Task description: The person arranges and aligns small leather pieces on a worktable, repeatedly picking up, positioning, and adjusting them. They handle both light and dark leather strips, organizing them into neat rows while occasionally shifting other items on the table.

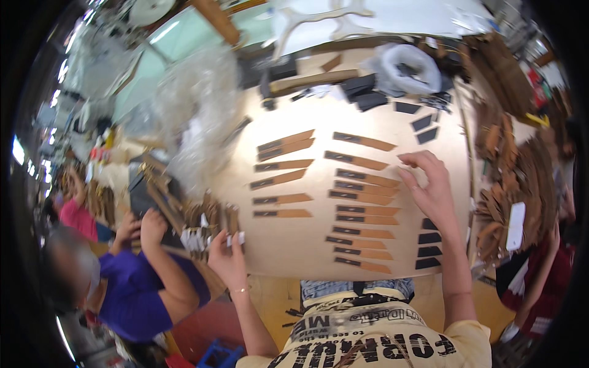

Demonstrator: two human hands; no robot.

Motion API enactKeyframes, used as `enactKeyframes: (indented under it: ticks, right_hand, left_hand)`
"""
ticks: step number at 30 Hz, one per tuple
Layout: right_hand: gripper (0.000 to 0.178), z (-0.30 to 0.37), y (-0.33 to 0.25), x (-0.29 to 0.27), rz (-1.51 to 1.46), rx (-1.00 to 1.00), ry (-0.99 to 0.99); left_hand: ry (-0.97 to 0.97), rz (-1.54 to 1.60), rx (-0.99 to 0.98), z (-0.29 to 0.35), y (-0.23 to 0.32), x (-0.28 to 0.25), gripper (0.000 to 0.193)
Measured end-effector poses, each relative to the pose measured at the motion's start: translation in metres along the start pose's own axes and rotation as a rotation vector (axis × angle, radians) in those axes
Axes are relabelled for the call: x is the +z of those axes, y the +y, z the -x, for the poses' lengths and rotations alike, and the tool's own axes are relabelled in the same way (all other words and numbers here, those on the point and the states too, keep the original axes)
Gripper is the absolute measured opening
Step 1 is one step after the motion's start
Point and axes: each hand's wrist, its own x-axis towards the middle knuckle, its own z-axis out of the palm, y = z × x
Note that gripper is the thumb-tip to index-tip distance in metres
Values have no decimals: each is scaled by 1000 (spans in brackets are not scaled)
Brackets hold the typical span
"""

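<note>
Two columns of flat brown leather strips (pixel 367 210), each with a black patch at its left end and a slanted right end, lie on the pale work board (pixel 291 245). My right hand (pixel 429 184) hovers at the right side of the longer column, thumb and fingers curved apart with nothing seen between them. At the board's left front edge is my left hand (pixel 227 260), its fingers stretched up and apart. A small white piece (pixel 240 238) shows by its fingertips, next to a row of brown strips with white tags (pixel 199 240).
Black pieces (pixel 429 251) lie near my right forearm, more at the upper right. A hammer (pixel 267 89), a plastic-lined container (pixel 408 67) and crumpled clear plastic (pixel 199 116) stand around the board. Brown bundles (pixel 512 178) flank the right. A co-worker in purple (pixel 144 294) works at left.
</note>
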Motion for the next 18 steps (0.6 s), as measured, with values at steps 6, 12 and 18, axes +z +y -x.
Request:
enactKeyframes:
  ticks: [6, 12, 18]
  right_hand:
    - [21, -12, 26, 6, 136, 69, 59]
    - [26, -33, 17, 30, 184, -58, 1]
    - [22, -31, -1, 26, 194, -205, -67]
  left_hand:
    - [320, -461, 448, 0, 38, 20, 24]
    - [94, -212, 738, -2, 102, 57, 19]
    - [-113, -123, 862, -76, 110, 95, 16]
